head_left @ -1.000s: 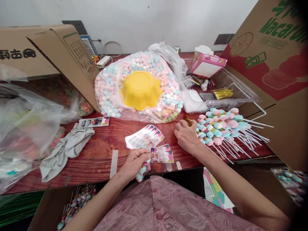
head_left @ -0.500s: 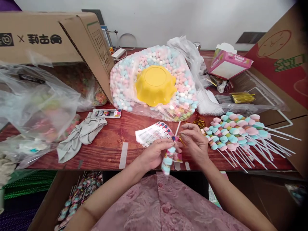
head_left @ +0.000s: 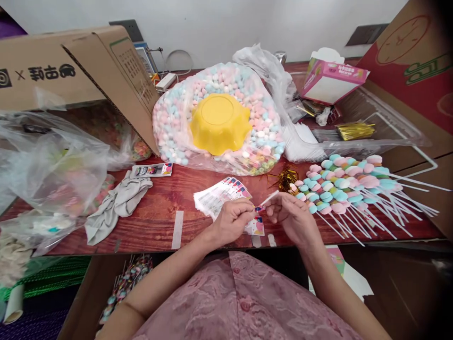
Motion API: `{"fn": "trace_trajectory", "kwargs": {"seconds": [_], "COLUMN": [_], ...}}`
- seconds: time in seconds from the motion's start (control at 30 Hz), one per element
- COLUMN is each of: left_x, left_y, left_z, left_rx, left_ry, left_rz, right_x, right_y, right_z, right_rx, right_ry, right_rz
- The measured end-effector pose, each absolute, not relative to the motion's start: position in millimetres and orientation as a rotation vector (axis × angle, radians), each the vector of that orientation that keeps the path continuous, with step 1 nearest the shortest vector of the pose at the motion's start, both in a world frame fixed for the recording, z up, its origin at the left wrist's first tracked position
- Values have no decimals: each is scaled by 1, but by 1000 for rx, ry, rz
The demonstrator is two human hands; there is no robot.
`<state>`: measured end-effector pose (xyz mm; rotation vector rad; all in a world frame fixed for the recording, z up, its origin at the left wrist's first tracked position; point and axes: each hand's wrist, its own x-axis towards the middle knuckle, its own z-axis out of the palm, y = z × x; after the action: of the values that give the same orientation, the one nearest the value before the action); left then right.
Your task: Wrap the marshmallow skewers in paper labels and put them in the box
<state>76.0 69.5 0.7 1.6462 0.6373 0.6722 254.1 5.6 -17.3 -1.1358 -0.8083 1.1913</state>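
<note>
My left hand (head_left: 235, 219) is closed, its fingertips pinching the gathered neck of a printed wrapper at the white stick (head_left: 270, 198) of a marshmallow skewer. The skewer's candy part is hidden by the hand. My right hand (head_left: 292, 215) is at the other side of the stick, fingers curled and thumb close to the wrapper neck; anything thin between these fingertips is too small to make out. Beneath the hands lies part of a printed bag (head_left: 257, 228). A fan of printed bags (head_left: 222, 194) lies just beyond my left hand. Gold twist ties (head_left: 287, 178) lie past my right hand.
Marshmallow skewers (head_left: 339, 186) are piled at the right. Behind stands a big bag of marshmallows (head_left: 173, 118) with a yellow bowl (head_left: 219, 125) upside down on it. A grey cloth (head_left: 118, 205) and cardboard box (head_left: 116, 80) are left; a clear tray (head_left: 396, 134) sits back right.
The wrapped skewer, which hung below my left hand, has turned out of sight behind it, and its stick now tilts right. My left fingers have closed tighter. The view has shifted slightly.
</note>
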Motion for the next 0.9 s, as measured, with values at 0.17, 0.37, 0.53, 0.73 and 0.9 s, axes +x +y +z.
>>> {"fn": "trace_trajectory", "kwargs": {"seconds": [0.17,0.37,0.53,0.73,0.9], "left_x": [70,54,36,27,29], "left_y": [61,59,53,46,47], "left_z": [16,14,15,7,-4], "left_rx": [2435,2729,2710,1986,1322], "left_ry": [346,266,351,715,917], "left_rz": [734,677,521,700,634], "right_x": [254,240,239,248,219], "right_y": [0,-1,15,31,11], "right_z": [-2,1,11,17,10], "right_rx": [-1235,-1115,-1146,-1366,-1354], "right_ry": [-845,-920,-1505,-1666,-1613], "right_rz": [1499,1590,1454,943,463]}}
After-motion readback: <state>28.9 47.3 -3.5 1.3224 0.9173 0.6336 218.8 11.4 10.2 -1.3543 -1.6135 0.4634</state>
